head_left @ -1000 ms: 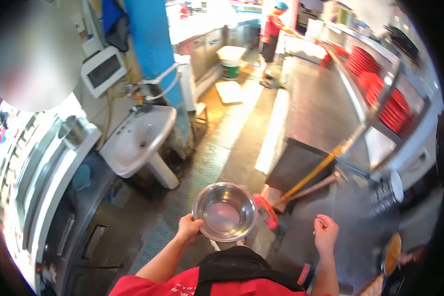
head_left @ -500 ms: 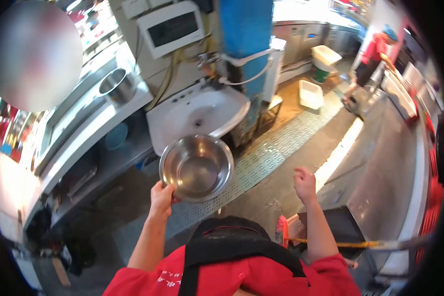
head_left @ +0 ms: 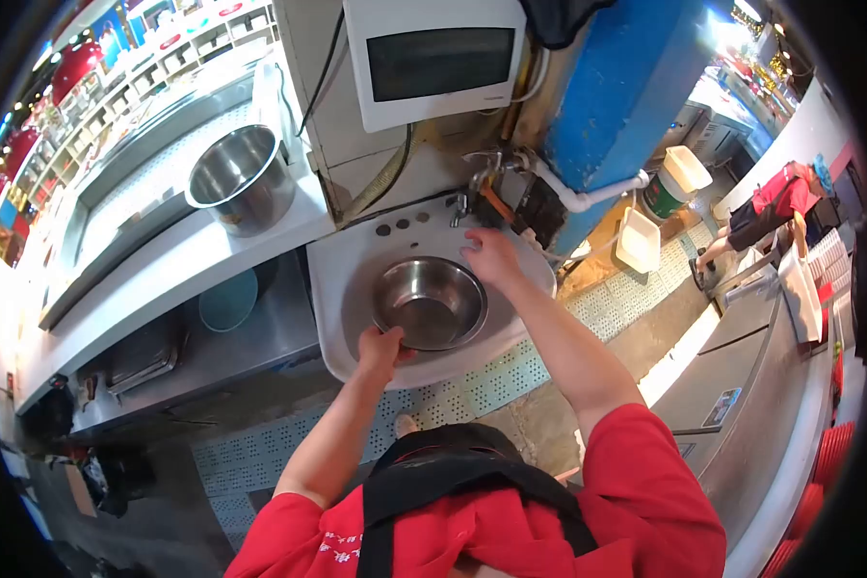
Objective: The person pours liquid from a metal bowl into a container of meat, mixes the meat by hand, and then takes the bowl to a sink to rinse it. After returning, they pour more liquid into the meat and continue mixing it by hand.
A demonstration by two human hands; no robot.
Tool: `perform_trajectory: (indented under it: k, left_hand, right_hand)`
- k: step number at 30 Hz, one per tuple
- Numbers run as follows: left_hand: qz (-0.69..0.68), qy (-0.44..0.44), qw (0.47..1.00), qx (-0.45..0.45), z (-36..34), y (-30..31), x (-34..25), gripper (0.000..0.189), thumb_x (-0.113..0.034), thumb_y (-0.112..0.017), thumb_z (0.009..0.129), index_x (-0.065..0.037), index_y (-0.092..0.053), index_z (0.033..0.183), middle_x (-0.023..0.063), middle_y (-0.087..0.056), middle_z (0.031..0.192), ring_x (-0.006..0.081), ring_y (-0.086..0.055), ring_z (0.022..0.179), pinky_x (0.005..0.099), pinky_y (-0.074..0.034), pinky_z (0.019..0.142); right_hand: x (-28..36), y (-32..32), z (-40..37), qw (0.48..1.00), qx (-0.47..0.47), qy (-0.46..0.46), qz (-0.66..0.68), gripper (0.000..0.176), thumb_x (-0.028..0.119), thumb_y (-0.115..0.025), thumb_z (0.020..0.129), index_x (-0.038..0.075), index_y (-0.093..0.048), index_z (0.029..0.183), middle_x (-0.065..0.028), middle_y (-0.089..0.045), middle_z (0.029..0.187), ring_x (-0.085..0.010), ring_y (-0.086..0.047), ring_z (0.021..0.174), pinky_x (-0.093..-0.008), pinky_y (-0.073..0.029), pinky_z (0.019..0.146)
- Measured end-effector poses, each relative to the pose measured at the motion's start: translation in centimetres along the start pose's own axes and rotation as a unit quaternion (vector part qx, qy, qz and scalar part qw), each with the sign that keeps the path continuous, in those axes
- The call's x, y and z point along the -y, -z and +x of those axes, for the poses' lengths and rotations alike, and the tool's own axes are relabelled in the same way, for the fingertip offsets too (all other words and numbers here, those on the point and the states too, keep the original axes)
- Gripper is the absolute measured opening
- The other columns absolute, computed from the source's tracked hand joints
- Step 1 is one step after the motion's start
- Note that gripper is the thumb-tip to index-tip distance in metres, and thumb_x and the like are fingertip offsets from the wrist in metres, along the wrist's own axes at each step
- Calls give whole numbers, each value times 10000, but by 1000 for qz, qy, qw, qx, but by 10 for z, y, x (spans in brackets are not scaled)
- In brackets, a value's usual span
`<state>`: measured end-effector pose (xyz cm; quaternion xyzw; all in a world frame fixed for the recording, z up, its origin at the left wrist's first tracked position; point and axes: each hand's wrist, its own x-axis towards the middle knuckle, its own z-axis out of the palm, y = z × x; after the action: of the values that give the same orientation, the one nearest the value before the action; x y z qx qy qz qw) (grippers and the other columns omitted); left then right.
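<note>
White ceramic washbasin [head_left: 332,294], steel bowl [head_left: 430,306] in or just over it. Left hand [head_left: 382,350] pinches near-left rim; right hand [head_left: 492,256] by chrome faucet [head_left: 460,209], can't tell if gripping. Firm pinch should keep bowl level.

shirt [head_left: 433,536]: white characters [head_left: 340,546], unreadable | wall unit [head_left: 440,64]: small mark [head_left: 494,98], unreadable

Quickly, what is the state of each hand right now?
Left hand: closed, holding the stainless-steel bowl by its rim.
Right hand: partly open near the faucet, nothing visibly held; contact cannot be told.
</note>
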<state>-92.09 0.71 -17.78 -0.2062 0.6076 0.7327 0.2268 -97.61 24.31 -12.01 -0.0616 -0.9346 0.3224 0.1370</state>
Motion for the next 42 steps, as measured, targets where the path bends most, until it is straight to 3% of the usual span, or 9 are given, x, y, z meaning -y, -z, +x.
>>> perform_trajectory:
  k: [5, 8, 10, 13, 15, 17, 21, 24, 42]
  left_hand:
    - [-10, 45, 999, -23, 39, -42, -1, 260, -30, -570, 780, 86, -522, 1008, 147, -584, 852, 237, -610, 562, 325, -543, 443]
    - [-16, 39, 999, -16, 58, -60, -8, 211, -32, -572, 789, 60, -524, 973, 128, -574, 843, 193, -572, 571, 331, -561, 493]
    - [-21, 62, 997, -42, 58, -69, -15, 165, -22, -567, 799, 40, -526, 946, 129, -578, 862, 175, -560, 557, 341, -570, 511]
    - [16, 81, 996, -33, 55, -82, -28, 150, -20, -562, 807, 30, -534, 947, 113, -581, 820, 161, -546, 547, 336, -567, 546]
    - [20, 83, 996, -22, 54, -93, -32, 156, -33, -569, 811, 28, -538, 951, 101, -592, 784, 171, -566, 564, 328, -560, 557]
    - [24, 92, 995, -39, 57, -97, -27, 162, -38, -570, 812, 31, -538, 955, 100, -597, 775, 176, -573, 566, 327, -559, 557]
    - [39, 105, 992, -53, 61, -98, -25, 176, -48, -568, 818, 37, -539, 969, 111, -611, 785, 199, -598, 591, 329, -558, 558]
    - [34, 105, 992, -64, 57, -102, -28, 156, -41, -562, 823, 40, -545, 956, 118, -606, 791, 206, -600, 603, 328, -559, 562]
    - [36, 118, 987, -107, 57, -105, -16, 175, -31, -573, 813, 76, -556, 951, 122, -593, 771, 211, -598, 556, 318, -580, 557]
  right_hand:
    - [-44, -61, 79, 998, 12, -61, 17, 439, 347, -683, 733, 56, -648, 1060, -210, -588, 1134, -344, -563, 1058, -433, -446, 904]
    - [-75, -101, 124, 994, -80, -42, 67, 426, 343, -704, 722, 43, -649, 1018, -171, -645, 900, -314, -613, 891, -405, -468, 819]
    - [-84, -118, 139, 969, -207, 131, -45, 385, 335, -713, 708, 24, -653, 926, -156, -621, 855, -295, -598, 872, -397, -466, 798]
    - [-68, -95, 139, 984, 41, -23, 169, 303, 302, -721, 694, 32, -651, 812, -140, -599, 846, -277, -584, 880, -405, -463, 762]
    - [-90, -102, 144, 991, 47, -8, 124, 230, 235, -732, 670, 39, -633, 740, -120, -584, 867, -260, -569, 899, -397, -456, 731]
    - [-122, -120, 145, 993, 2, 81, 83, 495, 343, -678, 716, 6, -577, 1065, -220, -607, 983, -309, -588, 966, -397, -464, 799]
    - [-108, -59, 139, 966, 154, 69, 197, 283, 270, -698, 664, 29, -655, 807, -141, -622, 693, -249, -626, 710, -366, -483, 639]
    - [-117, -58, 142, 952, 191, 135, 199, 123, 100, -684, 728, 8, -613, 766, -51, -596, 713, -124, -546, 692, -302, -460, 636]
    - [-112, -39, 145, 942, 228, 147, 199, 136, 141, -690, 724, 25, -619, 722, -78, -608, 695, -184, -591, 649, -325, -457, 624]
